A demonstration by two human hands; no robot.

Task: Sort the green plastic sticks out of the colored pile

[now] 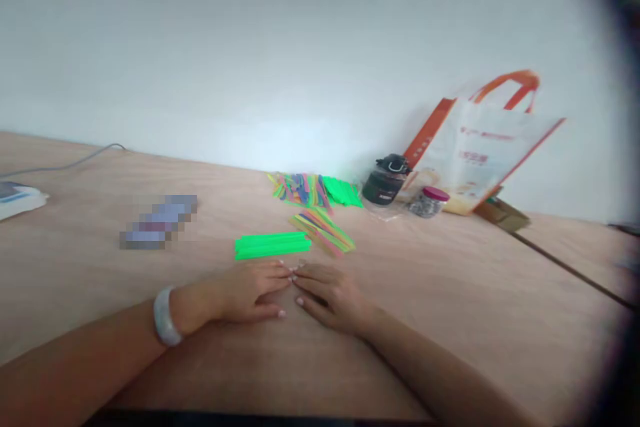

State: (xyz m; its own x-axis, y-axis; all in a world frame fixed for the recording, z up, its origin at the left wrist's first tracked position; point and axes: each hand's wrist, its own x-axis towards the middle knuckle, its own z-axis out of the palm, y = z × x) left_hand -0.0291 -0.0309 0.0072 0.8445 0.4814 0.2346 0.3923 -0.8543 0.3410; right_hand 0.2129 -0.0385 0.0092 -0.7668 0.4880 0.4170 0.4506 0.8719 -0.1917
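My left hand (250,291) and my right hand (334,293) lie palm down on the wooden table (210,373), fingertips meeting in the middle. The fingers of both are stretched out, with the thumbs apart from them. Nothing shows in either hand. Just beyond the left fingers lies a row of bright green strips (273,245). A small fanned bunch of multicoloured strips (324,231) rests past the right fingers. Farther back are a bigger pile of mixed-colour strips (300,189) and a green pile (343,191). A pale bangle (167,317) circles my left wrist.
At the back right stand a dark bottle (385,181), a clear jar with a red lid (429,201) and a white bag with orange handles (470,153). A pixelated flat object (159,221) lies left. A white device (20,200) and a cable (75,165) are at far left.
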